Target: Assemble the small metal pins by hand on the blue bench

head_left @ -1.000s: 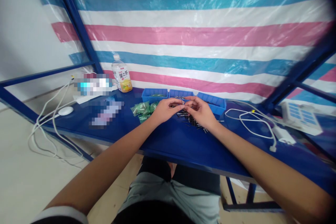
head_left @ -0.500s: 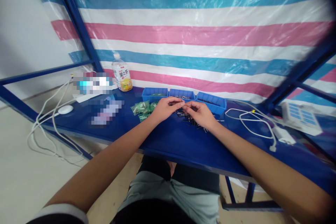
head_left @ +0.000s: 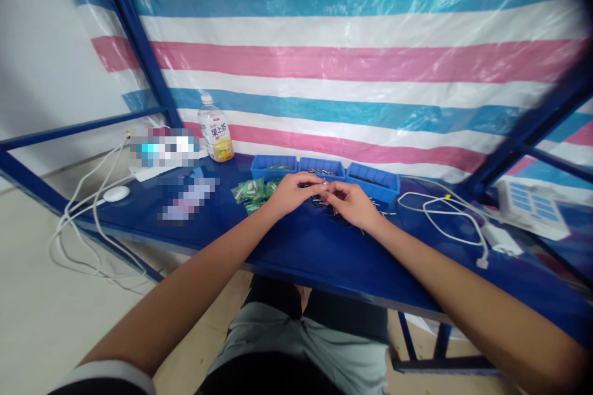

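My left hand (head_left: 295,192) and my right hand (head_left: 351,202) meet fingertip to fingertip over the blue table (head_left: 296,244). Both are closed in a pinch around something small; a whitish tip shows between them, but its kind is too small to tell. Beneath and beside my right hand lies a loose pile of thin black and silvery rod-like pieces (head_left: 382,212), partly hidden by it. Small green-and-clear packets (head_left: 254,192) lie just left of my left hand.
Behind my hands stand three blue bins: a left bin (head_left: 259,173), a middle bin (head_left: 341,174) and a right bin (head_left: 391,194), holding small pieces. A drink bottle (head_left: 217,136) stands back left. White cables (head_left: 451,236) and a white device (head_left: 532,210) lie at right.
My fingers have shifted slightly at the pinch, and the whitish tip between them shows a little more. The bins, packets and bottle have not moved.
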`<state>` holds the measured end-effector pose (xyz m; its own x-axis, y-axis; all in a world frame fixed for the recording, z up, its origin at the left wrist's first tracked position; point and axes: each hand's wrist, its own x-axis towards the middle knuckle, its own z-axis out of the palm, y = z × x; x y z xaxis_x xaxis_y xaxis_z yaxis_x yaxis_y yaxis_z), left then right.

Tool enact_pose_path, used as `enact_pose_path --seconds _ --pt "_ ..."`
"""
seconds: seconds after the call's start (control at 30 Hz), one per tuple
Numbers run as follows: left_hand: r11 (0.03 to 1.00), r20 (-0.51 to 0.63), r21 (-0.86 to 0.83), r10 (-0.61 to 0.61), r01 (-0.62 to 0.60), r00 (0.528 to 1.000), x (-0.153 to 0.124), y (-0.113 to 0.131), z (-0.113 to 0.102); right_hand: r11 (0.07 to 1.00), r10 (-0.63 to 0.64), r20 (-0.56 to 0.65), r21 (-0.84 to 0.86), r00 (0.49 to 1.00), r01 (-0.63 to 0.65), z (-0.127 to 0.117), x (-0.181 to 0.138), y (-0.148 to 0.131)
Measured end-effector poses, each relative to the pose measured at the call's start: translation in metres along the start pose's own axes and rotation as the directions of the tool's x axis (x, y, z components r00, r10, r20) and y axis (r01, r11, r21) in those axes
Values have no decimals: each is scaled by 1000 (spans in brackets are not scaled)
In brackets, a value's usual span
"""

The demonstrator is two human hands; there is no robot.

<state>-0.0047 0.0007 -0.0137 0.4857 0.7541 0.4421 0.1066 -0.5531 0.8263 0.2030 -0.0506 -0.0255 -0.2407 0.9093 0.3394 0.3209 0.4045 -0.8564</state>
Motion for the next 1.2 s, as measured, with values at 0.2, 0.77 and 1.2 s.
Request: enact_pose_path --seconds 0.2,0.77,1.2 --pt "1000 1 4 -2 2 1000 -1 2 1 996 4 10 -92 1000 -3 -1 -1 -2" --pt "966 9 -258 -19 21 1000 -9 17 5 929 -180 -74 -340 981 145 6 -13 -25" --pt "932 53 -356 -48 64 997 -15 10 0 898 -219 -22 -395 976 193 14 -16 -40"
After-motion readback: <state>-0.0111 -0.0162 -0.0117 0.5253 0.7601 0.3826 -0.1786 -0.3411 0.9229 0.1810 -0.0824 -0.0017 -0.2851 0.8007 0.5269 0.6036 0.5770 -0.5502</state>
